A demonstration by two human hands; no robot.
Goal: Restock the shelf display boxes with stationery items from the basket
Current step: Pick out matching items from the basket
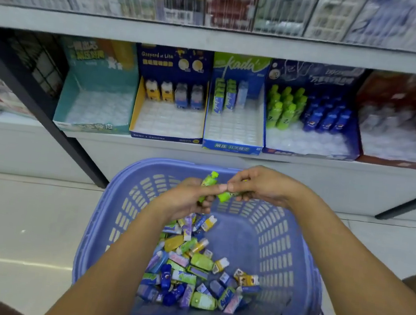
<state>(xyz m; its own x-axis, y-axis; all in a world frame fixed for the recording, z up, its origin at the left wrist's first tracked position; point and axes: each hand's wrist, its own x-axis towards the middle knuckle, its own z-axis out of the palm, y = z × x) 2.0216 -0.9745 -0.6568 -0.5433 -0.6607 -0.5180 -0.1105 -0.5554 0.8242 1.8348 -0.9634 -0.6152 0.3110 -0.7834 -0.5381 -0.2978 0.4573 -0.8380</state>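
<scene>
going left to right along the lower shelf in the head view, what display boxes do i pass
teal box → Gaspard et Lisa box → kada box → bottle box → red box

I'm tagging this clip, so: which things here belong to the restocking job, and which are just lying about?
Job: basket, loose stationery in it, green piece in left hand, second green piece in right hand, shelf display boxes.
Just there: hanging packs above, black shelf post, floor.
</scene>
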